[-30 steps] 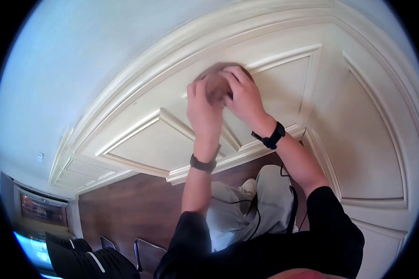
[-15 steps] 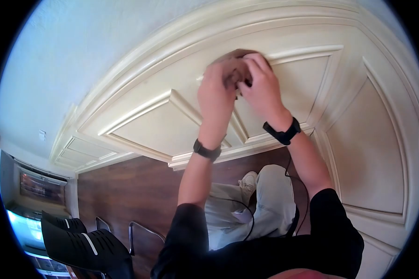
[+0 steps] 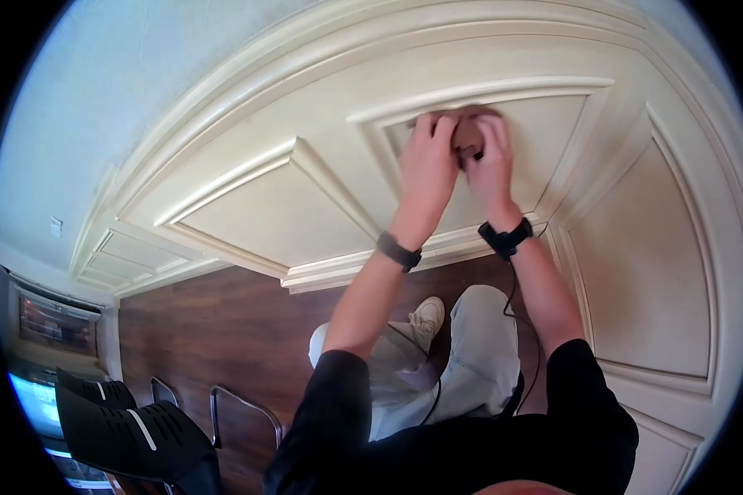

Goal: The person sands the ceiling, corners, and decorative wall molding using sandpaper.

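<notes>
A brown cloth point(image 3: 468, 136) is bunched between my two hands against the cream wall panelling point(image 3: 545, 140), just below the top moulding of a raised rectangular frame. My left hand point(image 3: 428, 161) grips the cloth's left side with bent fingers. On the cloth's right side, my right hand point(image 3: 492, 161) has its fingers curled over it. The two hands are close together, with dark folds of cloth between them. Part of the cloth is hidden behind my fingers.
Black chairs point(image 3: 132, 429) with metal legs stand at the lower left on the dark wooden floor point(image 3: 198, 330). A black cable point(image 3: 539, 346) hangs beside my right leg. Another panelled wall section point(image 3: 644, 264) meets this one at a corner on the right.
Both hands and the cloth have moved right along the panelling, from the flat band above the frames to inside the right-hand frame. The view has shifted slightly.
</notes>
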### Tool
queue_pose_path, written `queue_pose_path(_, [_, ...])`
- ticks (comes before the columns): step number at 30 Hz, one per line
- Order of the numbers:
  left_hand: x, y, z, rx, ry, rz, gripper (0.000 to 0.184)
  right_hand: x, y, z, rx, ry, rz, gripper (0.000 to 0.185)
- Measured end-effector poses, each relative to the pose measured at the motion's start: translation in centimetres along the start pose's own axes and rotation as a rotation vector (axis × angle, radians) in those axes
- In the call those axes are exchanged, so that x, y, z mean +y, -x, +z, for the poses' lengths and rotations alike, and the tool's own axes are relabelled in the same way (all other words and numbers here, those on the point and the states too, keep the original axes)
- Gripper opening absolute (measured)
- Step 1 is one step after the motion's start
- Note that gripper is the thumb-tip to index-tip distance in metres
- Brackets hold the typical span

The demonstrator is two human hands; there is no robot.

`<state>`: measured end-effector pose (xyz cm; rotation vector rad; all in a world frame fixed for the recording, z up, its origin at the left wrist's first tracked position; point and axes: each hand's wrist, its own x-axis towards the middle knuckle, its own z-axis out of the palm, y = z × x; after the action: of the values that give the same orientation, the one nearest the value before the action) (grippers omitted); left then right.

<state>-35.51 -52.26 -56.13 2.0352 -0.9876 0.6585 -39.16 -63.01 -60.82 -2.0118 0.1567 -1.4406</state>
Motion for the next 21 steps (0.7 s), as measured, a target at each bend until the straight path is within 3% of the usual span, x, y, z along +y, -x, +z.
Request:
queue_pose_path(4, [-2.7, 2.7, 0.1, -0.005, 0.007, -0.067, 0.045, -0.3, 2.6, 2.3, -0.063, -0.016, -0.014, 0.047])
queue_pose_path(9, [-1.7, 1.7, 1.1, 0.012, 0.043, 0.016, 0.046, 0.6, 1.4, 0.7, -0.056, 0.029, -0.066, 0.046])
queue_pose_path(17, [2.0, -0.5, 8.7, -0.051, 0.188, 0.243, 0.039, 6.2, 1.4, -3.2, 0.173, 0.128, 0.153, 0.041])
queue_pose_path(21, [1.1, 2.7, 12.2, -0.190, 0.152, 0.203, 0.034, 9.2, 5.3, -3.9, 0.139, 0.137, 0.231, 0.037])
